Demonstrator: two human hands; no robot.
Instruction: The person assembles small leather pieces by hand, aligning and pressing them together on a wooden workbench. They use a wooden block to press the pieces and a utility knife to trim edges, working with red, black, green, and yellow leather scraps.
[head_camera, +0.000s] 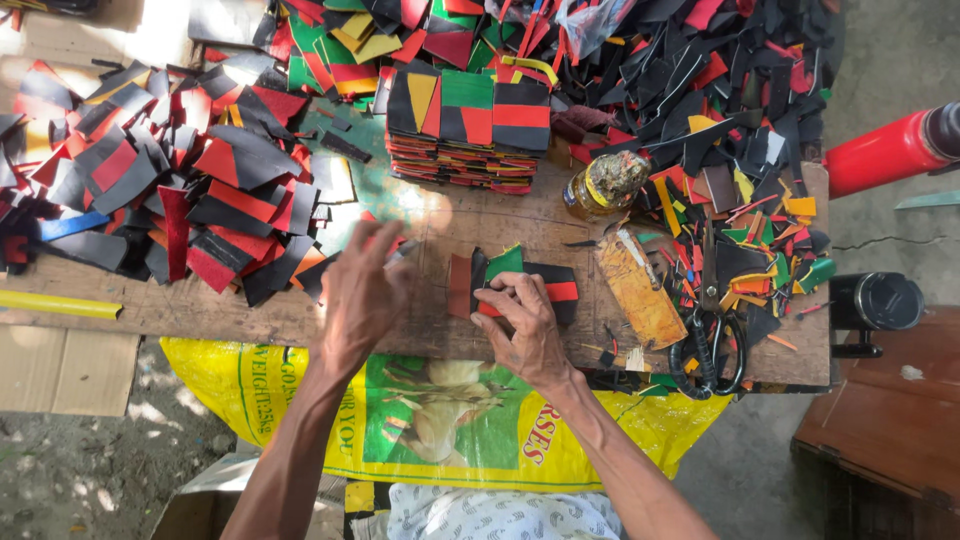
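On the wooden board (430, 225) lies a patchwork piece of black, red and green leather (545, 280). My right hand (522, 325) presses down on its front edge with the fingers bent over it. My left hand (362, 290) hovers just left of the piece, blurred, with fingers together; a small greyish thing shows at its fingertips, too blurred to name. A heap of black and red leather offcuts (200, 180) lies left of that hand. Stacks of finished colour patches (465, 130) stand behind the piece.
A glue jar (605, 185) and a glue-stained card (640, 290) sit right of the piece, with black-handled scissors (712, 350) beyond. More scraps (720, 110) cover the back right. A yellow printed sack (440, 420) lies across my lap. A red cylinder (885, 150) lies at right.
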